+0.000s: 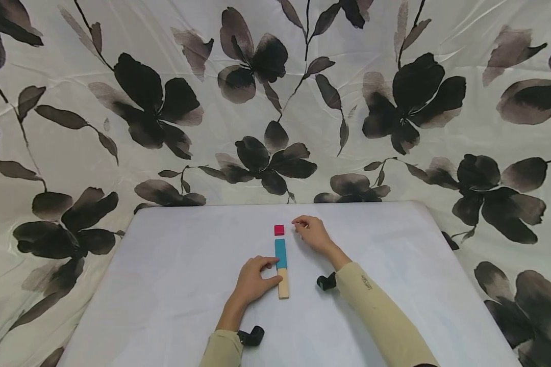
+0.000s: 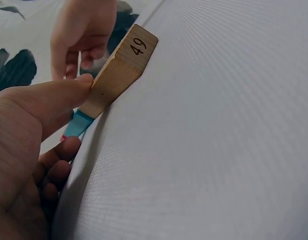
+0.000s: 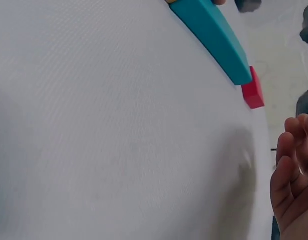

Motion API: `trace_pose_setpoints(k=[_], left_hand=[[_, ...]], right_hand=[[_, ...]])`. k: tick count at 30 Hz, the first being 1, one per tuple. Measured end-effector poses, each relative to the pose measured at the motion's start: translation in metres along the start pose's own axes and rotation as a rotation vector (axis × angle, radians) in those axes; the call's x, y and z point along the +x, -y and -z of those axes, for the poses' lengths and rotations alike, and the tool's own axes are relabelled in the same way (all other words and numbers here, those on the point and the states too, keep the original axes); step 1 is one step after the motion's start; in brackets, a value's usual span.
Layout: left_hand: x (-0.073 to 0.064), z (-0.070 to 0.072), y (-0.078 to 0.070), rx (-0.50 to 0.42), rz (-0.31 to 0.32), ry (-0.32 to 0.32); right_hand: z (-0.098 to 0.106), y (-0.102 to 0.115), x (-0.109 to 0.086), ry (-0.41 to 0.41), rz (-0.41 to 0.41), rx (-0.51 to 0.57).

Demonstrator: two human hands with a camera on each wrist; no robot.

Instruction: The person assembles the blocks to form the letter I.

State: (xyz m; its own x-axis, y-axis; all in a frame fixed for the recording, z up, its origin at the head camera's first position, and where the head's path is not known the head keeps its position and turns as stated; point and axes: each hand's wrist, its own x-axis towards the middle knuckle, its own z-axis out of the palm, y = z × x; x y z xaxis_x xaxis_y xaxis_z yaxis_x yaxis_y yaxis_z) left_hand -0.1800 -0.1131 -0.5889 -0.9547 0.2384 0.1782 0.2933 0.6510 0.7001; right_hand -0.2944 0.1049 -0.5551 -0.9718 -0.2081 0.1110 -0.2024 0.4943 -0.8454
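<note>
On the white table (image 1: 174, 285) a long, thin block (image 1: 282, 268) lies flat, pointing away from the person, its far half painted teal and its near half bare wood. The left wrist view shows the number 49 printed on its near wooden end. The left hand (image 1: 252, 280) rests on the table beside the block, with its thumb pressed against the wooden side and the index finger reaching to the teal part; the other fingers (image 2: 56, 167) are curled underneath, so the hand pinches the block lightly from the left side. Just past the block's far end sits a small red cube (image 1: 279, 230), close to the teal tip but apart from it. The right hand (image 1: 313, 233) rests just to the right of the cube, fingers loosely bent and holding nothing, not touching the cube. Both arms wear pale yellow sleeves (image 1: 381, 316), with a black wrist mount (image 1: 327, 281) by each. A cloth (image 1: 275, 102) with dark flowers hangs behind and around the table.
</note>
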Motion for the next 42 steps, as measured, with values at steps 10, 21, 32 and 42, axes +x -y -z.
trace_pose_setpoints(k=[10,21,32,42], left_hand=[[0.000,0.002,0.005,0.026,0.013,0.012],[0.000,0.003,0.007,-0.021,0.015,-0.008],[0.007,0.008,0.002,-0.174,0.065,0.013],[0.003,0.030,-0.007,-0.115,0.124,0.049]], right_hand=[[0.020,0.010,-0.012,-0.019,0.031,-0.043],[0.047,0.022,-0.026,0.019,0.052,-0.099],[0.075,0.029,-0.040,0.042,0.110,-0.144],[0.094,0.030,-0.053,0.039,0.173,-0.237]])
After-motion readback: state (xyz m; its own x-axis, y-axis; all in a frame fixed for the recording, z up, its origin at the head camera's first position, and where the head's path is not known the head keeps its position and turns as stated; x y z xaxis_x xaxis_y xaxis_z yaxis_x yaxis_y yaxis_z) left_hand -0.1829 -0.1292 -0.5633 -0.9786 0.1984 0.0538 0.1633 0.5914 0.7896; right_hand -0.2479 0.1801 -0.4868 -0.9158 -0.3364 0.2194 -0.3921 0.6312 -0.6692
